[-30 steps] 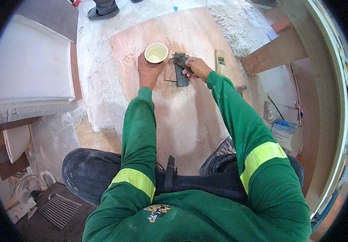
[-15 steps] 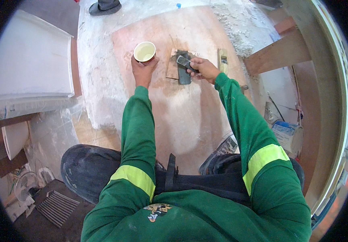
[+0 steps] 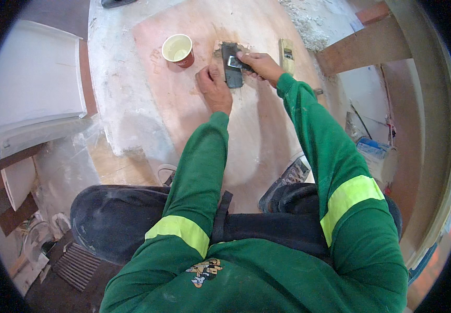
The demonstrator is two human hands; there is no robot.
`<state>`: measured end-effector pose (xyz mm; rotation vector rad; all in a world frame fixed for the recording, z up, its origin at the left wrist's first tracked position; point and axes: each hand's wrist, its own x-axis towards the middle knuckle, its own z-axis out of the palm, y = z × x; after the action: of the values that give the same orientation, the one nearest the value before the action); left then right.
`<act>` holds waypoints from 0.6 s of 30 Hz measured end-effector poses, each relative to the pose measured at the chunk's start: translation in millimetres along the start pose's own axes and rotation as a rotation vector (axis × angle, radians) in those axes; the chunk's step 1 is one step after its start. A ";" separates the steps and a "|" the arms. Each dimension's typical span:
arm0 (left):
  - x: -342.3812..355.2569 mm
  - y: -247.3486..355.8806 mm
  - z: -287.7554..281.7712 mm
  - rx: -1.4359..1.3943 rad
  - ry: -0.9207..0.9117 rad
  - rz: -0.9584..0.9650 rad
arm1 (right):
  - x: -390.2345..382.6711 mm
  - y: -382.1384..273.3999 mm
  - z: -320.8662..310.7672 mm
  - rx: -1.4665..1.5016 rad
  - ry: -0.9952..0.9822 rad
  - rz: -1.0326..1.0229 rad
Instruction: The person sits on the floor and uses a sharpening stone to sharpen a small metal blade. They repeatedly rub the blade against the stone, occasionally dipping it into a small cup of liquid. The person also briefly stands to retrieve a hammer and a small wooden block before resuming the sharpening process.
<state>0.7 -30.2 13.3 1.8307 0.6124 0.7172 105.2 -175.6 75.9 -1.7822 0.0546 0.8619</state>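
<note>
A dark grey sharpening stone (image 3: 234,78) lies on a thin piece of wood on the board between my hands. My right hand (image 3: 259,63) grips a dark plane blade (image 3: 240,63), whose bright end lies over the stone. To the left of the stone is my left hand (image 3: 214,87), its fingers loosely curled in with nothing visible in them. Beyond it, a paper cup (image 3: 178,50), red outside and pale inside, stands upright and apart from the hand. What it holds is hard to make out.
A wooden hand plane (image 3: 287,56) lies right of the stone on the reddish board (image 3: 147,68). Pale shavings or debris (image 3: 309,28) are heaped at the far right. A wooden frame (image 3: 366,49) and a blue-and-white container (image 3: 374,151) stand on the right, a white panel (image 3: 37,78) on the left.
My left hand has let go of the paper cup and moved right, toward the stone. My right hand keeps the plane blade over the stone. The whole view has shifted slightly.
</note>
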 end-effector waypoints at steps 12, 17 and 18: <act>28.4 52.7 27.2 -0.585 -0.317 -0.415 | 2.3 -26.0 13.1 0.095 0.076 -0.249; 51.0 76.5 30.3 -0.560 -0.208 -0.440 | -8.6 -41.3 14.5 0.241 0.026 -0.234; 56.2 80.6 30.7 -0.537 -0.183 -0.416 | -12.3 -44.5 14.4 0.265 0.027 -0.235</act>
<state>68.2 -37.9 90.7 1.2046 0.5859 0.3778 108.0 -150.2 117.1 -1.5166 -0.0218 0.6301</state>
